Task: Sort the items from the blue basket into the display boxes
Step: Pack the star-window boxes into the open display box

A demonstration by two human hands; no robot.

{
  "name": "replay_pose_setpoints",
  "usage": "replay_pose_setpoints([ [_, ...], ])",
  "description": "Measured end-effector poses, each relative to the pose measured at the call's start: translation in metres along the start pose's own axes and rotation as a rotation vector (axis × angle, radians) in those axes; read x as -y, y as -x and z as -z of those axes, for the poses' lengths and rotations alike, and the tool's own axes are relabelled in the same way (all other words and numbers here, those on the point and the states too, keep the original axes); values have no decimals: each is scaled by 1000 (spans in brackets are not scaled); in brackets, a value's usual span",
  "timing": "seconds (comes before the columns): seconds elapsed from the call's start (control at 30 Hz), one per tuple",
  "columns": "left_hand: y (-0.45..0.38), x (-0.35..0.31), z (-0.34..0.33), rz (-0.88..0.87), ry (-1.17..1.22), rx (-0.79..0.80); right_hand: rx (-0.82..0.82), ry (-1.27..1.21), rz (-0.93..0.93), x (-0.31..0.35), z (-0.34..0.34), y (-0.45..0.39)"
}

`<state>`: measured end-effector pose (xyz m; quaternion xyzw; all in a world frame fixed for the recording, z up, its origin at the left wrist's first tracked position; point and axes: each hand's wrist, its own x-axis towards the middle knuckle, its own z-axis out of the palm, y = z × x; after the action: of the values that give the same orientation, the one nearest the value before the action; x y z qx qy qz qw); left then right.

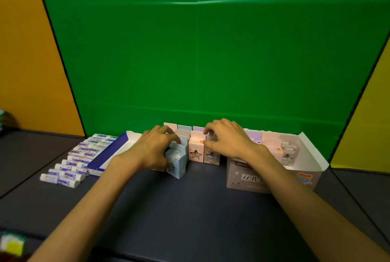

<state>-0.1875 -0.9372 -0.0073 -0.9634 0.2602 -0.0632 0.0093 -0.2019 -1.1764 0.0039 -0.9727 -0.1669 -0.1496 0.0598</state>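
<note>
The pale blue carton stood tilted on the dark table, at the left end of a row of small cartons, and my left hand gripped it, fingers curled round its top and side. I judged the best move was to square it upright against the pink carton beside it before lifting the group. It looked like light printed card with a little window, easily crushed. My right hand pinched the top flap of the lilac carton. The display box sat just right, partly filled. White wrapped rolls lay well left.
</note>
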Motion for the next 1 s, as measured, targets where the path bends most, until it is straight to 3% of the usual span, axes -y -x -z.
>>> replay_pose_setpoints([
  [0.2, -2, 6, -14, -93, 28, -72, 16, 4, -20, 10, -8, -3],
  [0.33, 7, 11, -8, -145, 197, -87, 7, -7, -19, 17, -9, -6],
  [0.47, 30, 21, 14, -67, 570, -84, -8, -45, 10, 31, -12, -13],
  [0.6, 50, 48, 29, 23, 765, -155, 0, -111, 62, 55, -19, -23],
  [0.87, 78, 104, 20, 300, 788, -398, 29, -4, 125, 93, -48, -46],
  [1.0, 86, 111, 16, 355, 852, -463, 15, -12, 139, 101, -57, -50],
])
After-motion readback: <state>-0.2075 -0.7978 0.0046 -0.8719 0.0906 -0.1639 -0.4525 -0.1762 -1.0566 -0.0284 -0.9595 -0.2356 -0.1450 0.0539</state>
